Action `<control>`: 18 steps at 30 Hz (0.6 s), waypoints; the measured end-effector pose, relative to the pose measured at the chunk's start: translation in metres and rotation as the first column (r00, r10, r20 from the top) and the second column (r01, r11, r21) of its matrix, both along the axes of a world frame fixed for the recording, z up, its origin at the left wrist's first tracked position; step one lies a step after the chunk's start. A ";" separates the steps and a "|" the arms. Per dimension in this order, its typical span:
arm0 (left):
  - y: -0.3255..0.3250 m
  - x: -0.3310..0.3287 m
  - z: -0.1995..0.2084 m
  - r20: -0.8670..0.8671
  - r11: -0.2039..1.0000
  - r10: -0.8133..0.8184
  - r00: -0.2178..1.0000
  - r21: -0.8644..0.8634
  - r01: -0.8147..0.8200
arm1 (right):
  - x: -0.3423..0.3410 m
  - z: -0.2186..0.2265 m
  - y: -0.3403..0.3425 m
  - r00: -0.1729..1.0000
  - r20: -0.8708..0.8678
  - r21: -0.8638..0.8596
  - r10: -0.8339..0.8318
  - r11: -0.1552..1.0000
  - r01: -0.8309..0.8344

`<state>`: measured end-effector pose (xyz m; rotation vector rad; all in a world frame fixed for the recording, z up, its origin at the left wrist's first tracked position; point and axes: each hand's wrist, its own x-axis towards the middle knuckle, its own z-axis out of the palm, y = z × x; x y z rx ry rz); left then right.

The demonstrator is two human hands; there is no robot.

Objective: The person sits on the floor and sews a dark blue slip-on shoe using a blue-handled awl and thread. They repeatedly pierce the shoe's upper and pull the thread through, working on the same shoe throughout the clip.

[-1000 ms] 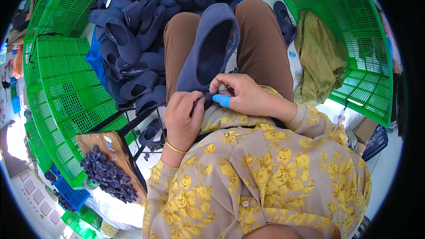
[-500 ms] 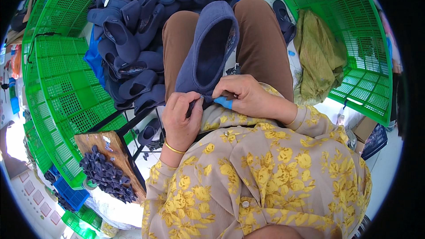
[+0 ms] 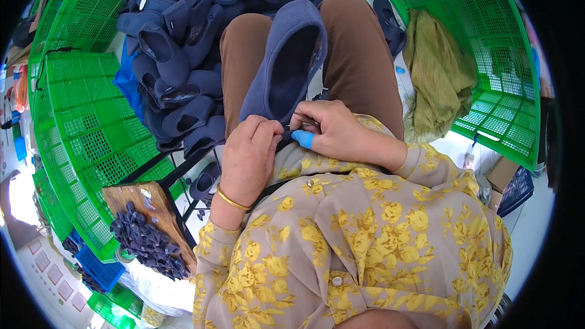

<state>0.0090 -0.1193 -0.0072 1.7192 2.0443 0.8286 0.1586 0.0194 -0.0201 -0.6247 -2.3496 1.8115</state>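
Observation:
A navy fabric slipper [image 3: 266, 76] lies slanted over my lap between my knees, toe pointing away and its opening facing up. At its heel end, my left hand [image 3: 247, 159] is closed, thumb and fingers pinching the heel edge. My right hand [image 3: 335, 133] meets it there, fingers curled in a pinch close to the left fingertips. A blue covering [image 3: 302, 139] wraps one digit of the right hand. What sits between the right fingertips is too small and shaded to tell. The slipper's heel is partly hidden behind both hands.
A large heap of navy slippers [image 3: 183, 88] fills the area beyond my left knee. Small dark fabric pieces [image 3: 146, 237] are piled on a wooden board [image 3: 125, 194] at left. Green mesh crates [image 3: 85, 122] stand on both sides. An olive sack [image 3: 440, 73] lies at right.
My left hand has turned and shifted slightly upward and right, with its back now more toward me and its fingertips nearer the right hand's. The slipper has barely moved.

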 end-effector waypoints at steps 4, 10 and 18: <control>0.001 -0.006 0.005 0.034 0.997 -0.042 0.999 -0.058 0.044 | 0.003 -0.005 0.001 0.991 -0.121 0.038 0.058 0.998 -0.054; -0.001 -0.007 0.006 0.109 0.999 0.005 0.994 -0.048 0.000 | 0.006 0.001 0.004 0.976 -0.187 0.178 0.110 0.981 -0.077; -0.007 -0.004 0.000 0.219 0.996 0.084 0.972 -0.020 -0.082 | 0.002 -0.011 0.001 0.966 -0.232 0.187 0.117 0.980 -0.074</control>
